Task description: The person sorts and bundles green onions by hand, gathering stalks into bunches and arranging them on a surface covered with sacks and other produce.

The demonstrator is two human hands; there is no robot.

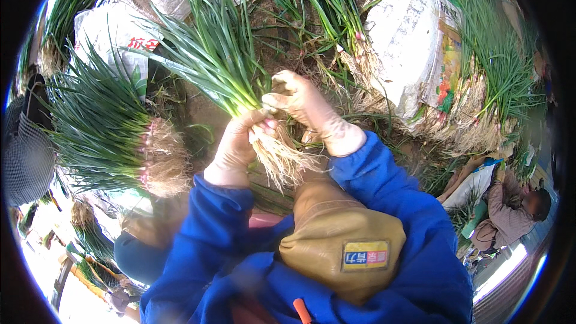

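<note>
My left hand (240, 137), in a thin pale glove, grips a bunch of green onions (245, 99) around the white lower stems. Long green leaves fan up and left, and pale stringy roots (281, 157) hang below the fist. My right hand (299, 99), gloved too, is just right of the stems with its fingers curled and a gap between thumb and forefinger. I see nothing held in it, though the leaves behind partly blur the fingertips. To the left lies a large pile of green onions (112, 139), its roots facing me.
More green onions (333, 13) lie ahead on littered soil (279, 54). Printed white sacks (405, 31) are at the right, beside another onion heap (477, 94). A person (513, 216) sits at lower right; a checked hat or garment (27, 157) shows at far left. My knee (346, 243) is in front.
</note>
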